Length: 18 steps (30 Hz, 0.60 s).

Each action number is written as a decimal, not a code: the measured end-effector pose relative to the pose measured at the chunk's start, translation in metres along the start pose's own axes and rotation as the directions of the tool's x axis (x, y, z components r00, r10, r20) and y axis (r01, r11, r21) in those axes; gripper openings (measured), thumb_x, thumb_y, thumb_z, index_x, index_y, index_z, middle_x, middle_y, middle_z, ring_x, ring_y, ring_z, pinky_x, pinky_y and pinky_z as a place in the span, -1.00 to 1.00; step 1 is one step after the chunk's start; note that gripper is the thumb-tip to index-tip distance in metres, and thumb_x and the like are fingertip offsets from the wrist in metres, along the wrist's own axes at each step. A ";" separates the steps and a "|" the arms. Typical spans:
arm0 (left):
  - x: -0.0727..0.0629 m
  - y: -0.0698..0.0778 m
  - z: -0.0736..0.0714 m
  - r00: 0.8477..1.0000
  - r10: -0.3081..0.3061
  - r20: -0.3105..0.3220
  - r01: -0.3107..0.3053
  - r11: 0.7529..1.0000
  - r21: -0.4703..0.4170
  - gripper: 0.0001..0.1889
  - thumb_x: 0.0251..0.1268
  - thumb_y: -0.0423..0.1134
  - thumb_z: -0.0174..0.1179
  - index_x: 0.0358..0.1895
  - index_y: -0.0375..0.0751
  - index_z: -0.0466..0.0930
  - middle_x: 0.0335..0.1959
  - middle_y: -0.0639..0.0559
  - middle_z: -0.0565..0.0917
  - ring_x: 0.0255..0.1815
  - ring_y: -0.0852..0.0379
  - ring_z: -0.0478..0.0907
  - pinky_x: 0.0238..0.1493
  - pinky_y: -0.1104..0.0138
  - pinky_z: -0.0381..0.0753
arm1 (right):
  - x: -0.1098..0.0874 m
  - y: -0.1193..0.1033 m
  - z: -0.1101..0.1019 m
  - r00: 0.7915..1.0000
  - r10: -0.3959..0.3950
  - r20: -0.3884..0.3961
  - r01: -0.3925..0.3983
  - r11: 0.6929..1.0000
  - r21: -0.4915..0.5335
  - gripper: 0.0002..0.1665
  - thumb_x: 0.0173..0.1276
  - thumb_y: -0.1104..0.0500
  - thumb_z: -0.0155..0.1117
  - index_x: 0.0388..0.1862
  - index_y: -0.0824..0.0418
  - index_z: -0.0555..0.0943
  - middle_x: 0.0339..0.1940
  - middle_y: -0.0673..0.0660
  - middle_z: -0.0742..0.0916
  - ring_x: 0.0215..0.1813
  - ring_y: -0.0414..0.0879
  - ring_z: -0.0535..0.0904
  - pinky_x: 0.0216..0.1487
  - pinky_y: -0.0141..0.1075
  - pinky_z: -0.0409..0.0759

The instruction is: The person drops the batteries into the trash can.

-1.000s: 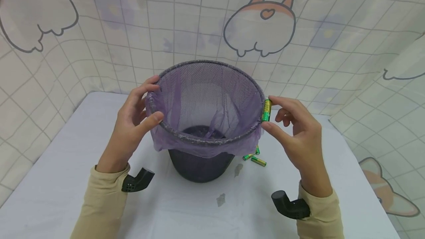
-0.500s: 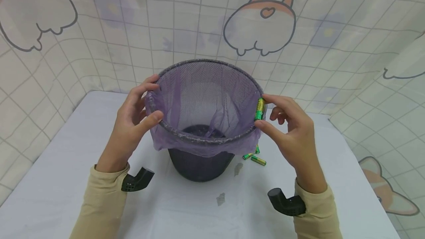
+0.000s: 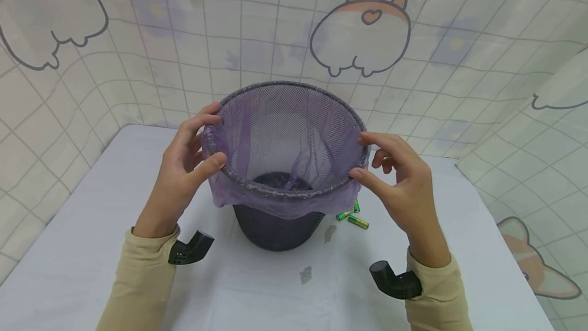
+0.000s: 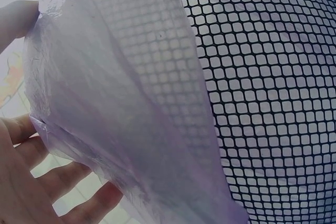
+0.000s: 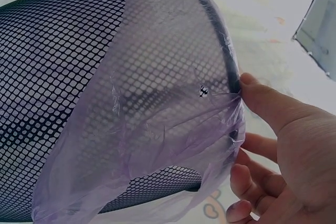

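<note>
A dark mesh trash can (image 3: 275,231) stands on the white table, lined with a thin purple bag (image 3: 285,207) folded over its rim. My left hand (image 3: 181,167) grips the left side of the rim through the bag, thumb at the front and fingers around the outer side. At the right side of the rim is my right hand (image 3: 404,183), thumb and index finger spread apart at the bag's edge. No battery shows between those fingers. On the table, partly behind the can's right side, lie green-and-yellow batteries (image 3: 358,222). The can's interior shows only partly through the bag.
The white table (image 3: 115,208) meets a tile-patterned curtain (image 3: 257,29) with cartoon animals at the back and sides. Two grey patches (image 3: 305,275) mark the tabletop in front of the can. A black wrist camera (image 3: 396,281) sits on each sleeve.
My right hand has moved left to the rim and let go of the battery it pinched, which is now out of sight. My left hand keeps its hold on the rim.
</note>
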<state>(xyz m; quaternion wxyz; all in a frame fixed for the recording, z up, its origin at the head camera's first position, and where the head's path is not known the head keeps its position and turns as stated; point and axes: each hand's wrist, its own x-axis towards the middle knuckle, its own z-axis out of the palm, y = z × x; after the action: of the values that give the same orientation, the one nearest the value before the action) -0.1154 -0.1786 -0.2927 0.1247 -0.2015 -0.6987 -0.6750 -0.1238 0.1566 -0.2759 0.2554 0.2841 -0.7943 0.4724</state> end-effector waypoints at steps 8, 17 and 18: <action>0.000 -0.001 0.000 1.000 0.001 0.004 -0.001 1.000 0.008 -0.45 0.24 -0.40 0.14 0.33 -0.13 0.30 0.53 0.11 0.17 0.52 -0.10 0.16 0.37 0.16 0.23 | -0.003 0.000 -0.001 1.000 -0.005 -0.028 0.005 1.000 0.003 -0.30 -0.08 0.53 0.46 0.14 0.25 0.60 0.00 0.01 0.70 -0.23 -0.20 0.44 -0.21 -0.47 0.36; 0.000 -0.003 -0.001 1.000 0.006 0.002 -0.006 1.000 0.012 -0.44 0.24 -0.40 0.14 0.33 -0.13 0.30 0.52 0.11 0.17 0.52 -0.08 0.16 0.38 0.12 0.22 | -0.009 0.005 -0.004 0.997 0.002 -0.083 0.002 0.999 0.049 -0.30 -0.10 0.56 0.44 0.13 0.36 0.58 0.05 0.07 0.67 -0.24 -0.18 0.45 -0.23 -0.48 0.36; 0.000 -0.003 -0.001 1.000 0.007 0.002 -0.007 1.000 0.010 -0.44 0.24 -0.40 0.14 0.33 -0.13 0.30 0.52 0.11 0.17 0.52 -0.07 0.16 0.38 0.13 0.22 | -0.010 0.005 -0.004 0.996 0.004 -0.089 0.000 0.999 0.046 -0.30 -0.11 0.57 0.44 0.13 0.36 0.57 0.05 0.06 0.67 -0.25 -0.18 0.45 -0.23 -0.48 0.36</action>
<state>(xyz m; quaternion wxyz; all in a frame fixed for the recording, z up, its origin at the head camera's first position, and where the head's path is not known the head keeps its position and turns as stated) -0.1168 -0.1794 -0.2951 0.1275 -0.2040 -0.7016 -0.6708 -0.1201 0.1646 -0.2837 0.2834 0.2677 -0.7715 0.5029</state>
